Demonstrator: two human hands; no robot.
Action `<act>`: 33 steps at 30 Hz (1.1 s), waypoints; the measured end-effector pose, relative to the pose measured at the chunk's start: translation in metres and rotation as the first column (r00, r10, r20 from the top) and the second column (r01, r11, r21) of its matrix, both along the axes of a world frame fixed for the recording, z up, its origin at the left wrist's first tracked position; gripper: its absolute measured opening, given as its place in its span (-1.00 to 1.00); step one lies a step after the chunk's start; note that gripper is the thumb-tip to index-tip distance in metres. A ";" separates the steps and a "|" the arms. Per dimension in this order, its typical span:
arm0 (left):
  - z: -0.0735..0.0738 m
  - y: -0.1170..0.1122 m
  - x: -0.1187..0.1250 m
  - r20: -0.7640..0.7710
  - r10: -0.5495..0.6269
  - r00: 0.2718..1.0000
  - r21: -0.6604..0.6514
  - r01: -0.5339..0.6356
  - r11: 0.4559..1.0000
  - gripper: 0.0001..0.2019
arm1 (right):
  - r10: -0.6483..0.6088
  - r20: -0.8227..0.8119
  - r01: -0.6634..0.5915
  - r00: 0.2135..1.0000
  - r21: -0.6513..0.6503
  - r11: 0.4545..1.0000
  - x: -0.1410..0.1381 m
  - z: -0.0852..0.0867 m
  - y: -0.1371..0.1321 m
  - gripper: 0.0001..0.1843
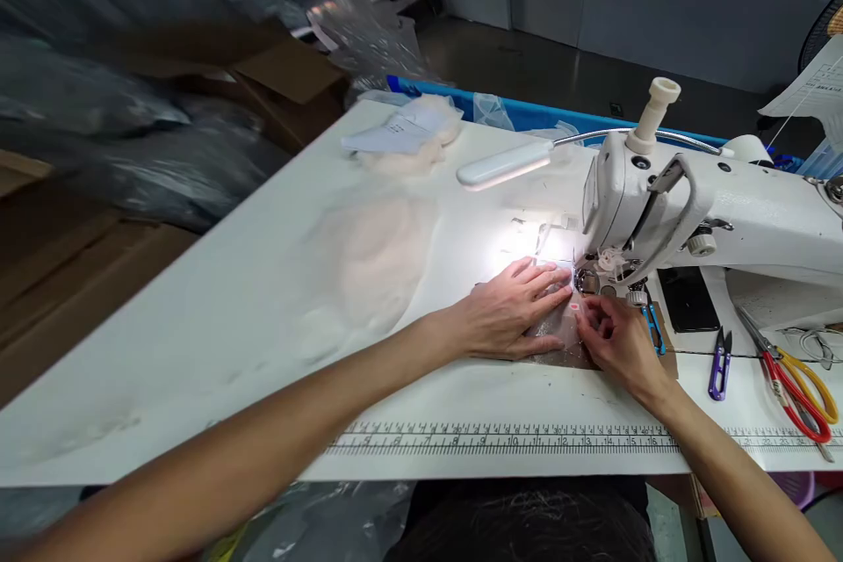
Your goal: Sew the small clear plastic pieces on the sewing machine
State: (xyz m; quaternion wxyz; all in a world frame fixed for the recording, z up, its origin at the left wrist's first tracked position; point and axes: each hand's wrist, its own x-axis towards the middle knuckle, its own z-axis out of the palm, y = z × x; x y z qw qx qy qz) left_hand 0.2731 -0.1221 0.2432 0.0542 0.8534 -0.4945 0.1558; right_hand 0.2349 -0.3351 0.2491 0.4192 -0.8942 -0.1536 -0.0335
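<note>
My left hand (pixel 510 312) lies flat with fingers stretched out on a small piece of sheer beige fabric (pixel 559 335) on the white sewing table (pixel 263 325). Its fingertips reach toward the presser foot (pixel 585 281) of the white sewing machine (pixel 711 202). My right hand (pixel 616 338) is just right of it, fingers pinched together on the fabric's edge, where a small pink tag (pixel 575 306) shows. The machine's lamp (pixel 504 165) lights the spot brightly.
Purple thread snips (pixel 720 364), red and yellow scissors (pixel 800 386) and a black phone (pixel 688 299) lie to the right. A pile of pale fabric (pixel 369 255) and a bagged bundle (pixel 405 136) sit at the left and rear. A ruler strip (pixel 527 437) runs along the front edge. Cardboard boxes (pixel 277 79) stand beyond the table.
</note>
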 end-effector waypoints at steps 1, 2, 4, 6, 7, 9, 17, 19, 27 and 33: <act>0.000 0.000 -0.001 0.013 0.003 1.000 -0.027 -0.003 1.000 -0.45 | 0.005 0.025 -0.005 1.000 -0.009 1.000 -0.001 -0.001 -0.001 -0.79; 0.001 0.001 -0.002 0.035 0.006 0.999 -0.071 -0.004 0.998 -0.49 | 0.010 0.050 -0.010 0.999 -0.012 1.000 -0.002 -0.002 -0.001 -0.80; 0.004 -0.001 -0.007 0.106 0.031 0.994 -0.188 -0.011 0.982 -0.63 | 0.013 0.100 -0.012 0.995 -0.011 1.000 -0.005 -0.005 -0.003 -0.82; 0.007 -0.005 -0.013 0.190 0.059 0.980 -0.288 -0.002 0.958 -0.79 | 0.019 0.147 -0.016 0.989 -0.024 1.000 -0.007 -0.008 -0.004 -0.84; 0.008 -0.007 -0.016 0.226 0.065 0.972 -0.318 0.010 0.948 -0.84 | 0.031 0.167 -0.024 0.985 -0.045 0.999 -0.008 -0.010 -0.004 -0.85; 0.008 -0.014 -0.019 0.261 0.052 0.964 -0.349 0.044 0.936 -0.85 | 0.070 0.202 -0.048 0.977 -0.114 0.992 -0.010 -0.012 -0.002 -0.83; -0.007 -0.015 -0.009 0.034 -0.065 0.997 -0.298 0.072 0.952 -0.77 | 0.181 -0.016 -0.181 0.983 -0.180 0.967 -0.003 0.006 -0.006 -0.75; -0.007 -0.012 -0.007 0.012 -0.076 0.997 -0.307 0.076 0.949 -0.76 | 0.198 -0.110 -0.212 0.974 -0.138 0.967 0.004 0.016 -0.014 -0.72; -0.002 -0.008 -0.008 0.093 -0.037 0.995 -0.318 0.065 0.946 -0.78 | 0.147 -0.072 -0.164 0.986 -0.361 0.918 0.015 0.019 -0.024 -0.65; -0.003 -0.010 -0.004 0.107 -0.095 0.990 -0.345 0.127 0.930 -0.82 | 0.268 0.000 -0.225 0.963 -0.540 0.811 0.011 0.013 -0.020 -0.56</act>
